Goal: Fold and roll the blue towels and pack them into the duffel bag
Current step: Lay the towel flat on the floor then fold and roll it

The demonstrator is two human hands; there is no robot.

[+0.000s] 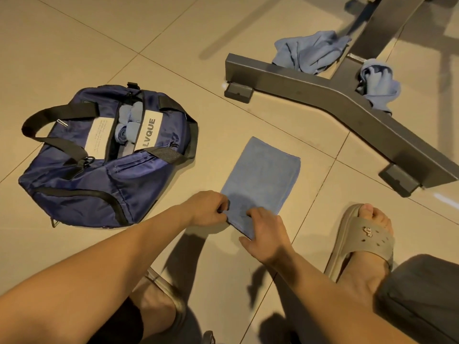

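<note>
Your left hand pinches the folded towel at its near corner, and your right hand grips the near edge. Left of that towel sits the open duffel bag, rolled towels inside; beyond it, crumpled towels drape a metal frame.

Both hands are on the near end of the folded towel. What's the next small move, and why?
Probably turn the near edge over and start rolling it toward the far end. The folded towel lies flat and narrow on the floor, the left hand and right hand both hold its near edge, and the open duffel bag already holds rolled towels.
</note>
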